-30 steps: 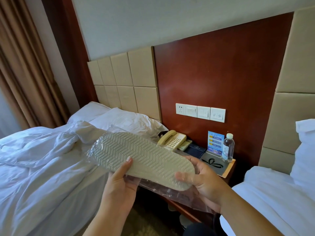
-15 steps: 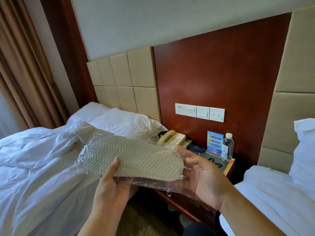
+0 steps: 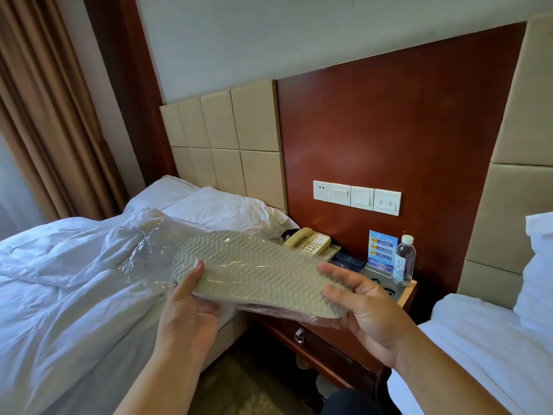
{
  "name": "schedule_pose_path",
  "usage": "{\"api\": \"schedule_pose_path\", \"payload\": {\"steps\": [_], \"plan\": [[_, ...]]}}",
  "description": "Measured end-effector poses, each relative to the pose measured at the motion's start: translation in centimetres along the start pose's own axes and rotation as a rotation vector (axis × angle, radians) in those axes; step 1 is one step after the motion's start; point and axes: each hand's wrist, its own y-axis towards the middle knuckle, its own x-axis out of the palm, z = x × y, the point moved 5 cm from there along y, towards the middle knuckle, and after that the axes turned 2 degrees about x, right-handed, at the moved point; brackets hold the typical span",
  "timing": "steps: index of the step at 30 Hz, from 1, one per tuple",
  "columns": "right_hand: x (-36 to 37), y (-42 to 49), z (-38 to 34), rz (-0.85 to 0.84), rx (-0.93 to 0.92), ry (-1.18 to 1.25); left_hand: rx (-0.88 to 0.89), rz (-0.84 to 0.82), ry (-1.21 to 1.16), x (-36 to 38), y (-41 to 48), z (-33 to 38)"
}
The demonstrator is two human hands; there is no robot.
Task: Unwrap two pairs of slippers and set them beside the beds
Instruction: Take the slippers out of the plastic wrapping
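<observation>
Unwrapping stage, first packet, wrapper not yet off.

Wrapped slippers (image 3: pixel 254 269) held sole-up in mid-air between the two beds, above the near edge of the nightstand (image 3: pixel 408 290). Herringbone tread facing the camera; only one sole visible, so whether the packet holds a full pair cannot be told. Clear plastic wrapper (image 3: pixel 146 253) covering the slipper, slack and crumpled past the toe end toward the left bed (image 3: pixel 59 280).

Left hand (image 3: pixel 187 313) clamped on the near edge of the packet, thumb on top of the sole, fingers hidden beneath. Right hand (image 3: pixel 363 307) cradling the heel end, fingers loosely spread along the sole, palm under the film; a light hold rather than a pinch. Hands apart, one toward each end.

Behind, on the nightstand: cream telephone (image 3: pixel 309 242), water bottle (image 3: pixel 404 260), blue card (image 3: pixel 382 248). Right bed (image 3: pixel 478 339) at lower right.

Next, probably: find the open mouth or a seam of the film, likely at the loose toe end; pinch it with one hand, keep the other firm on the sole, pull apart. Thin film likely to stretch before tearing. Second packet not in view.
</observation>
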Motion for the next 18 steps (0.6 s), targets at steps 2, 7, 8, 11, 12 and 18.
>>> {"api": "schedule_pose_path", "payload": {"steps": [2, 7, 8, 11, 12, 18], "plan": [[0.1, -0.3, -0.3, -0.001, -0.008, -0.063, -0.017, 0.013, 0.016, 0.0, 0.1, -0.1], [0.3, -0.5, -0.7, -0.041, 0.008, -0.169, -0.064, -0.041, 0.048, -0.3, -0.1, -0.5], [0.3, -0.4, -0.7, -0.039, 0.006, -0.170, -0.079, -0.091, 0.062, -0.2, -0.3, -0.6], [0.3, -0.3, -0.4, 0.002, -0.015, -0.164, -0.146, -0.098, 0.073, -0.6, -1.1, -2.5], [0.4, -0.2, -0.1, 0.021, -0.020, -0.157, -0.167, -0.062, 0.088, -1.0, -1.4, -3.5], [0.7, 0.1, 1.7, 0.037, 0.015, -0.158, -0.229, -0.056, 0.131, -0.7, -3.8, -7.8]]}}
